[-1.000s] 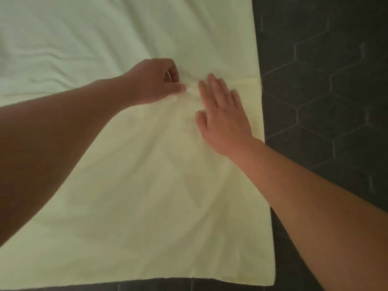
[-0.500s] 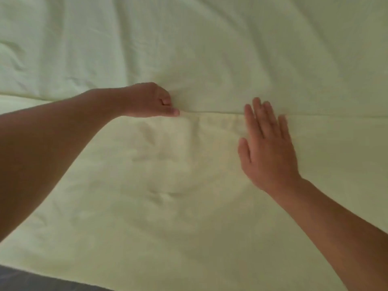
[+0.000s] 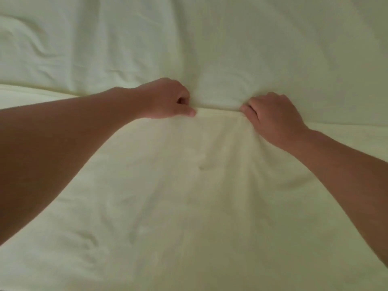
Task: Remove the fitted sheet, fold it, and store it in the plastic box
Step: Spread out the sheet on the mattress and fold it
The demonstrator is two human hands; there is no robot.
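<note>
The pale yellow-green fitted sheet [image 3: 199, 196] fills the whole head view, spread flat with soft wrinkles. A folded edge runs across the middle from left to right. My left hand [image 3: 168, 99] pinches that edge just left of centre, thumb and fingers curled on the cloth. My right hand [image 3: 270, 114] grips the same edge a short way to the right, fingers curled into the fabric. The cloth between the two hands is bunched into a small ridge. The plastic box is not in view.
A wrinkled single layer of the same sheet [image 3: 105, 38] lies beyond the folded edge. Nothing else shows.
The view swung left, off the dark floor and onto the sheet. My right hand, flat on the cloth before, has curled and taken hold of the folded edge. My left hand keeps its pinch.
</note>
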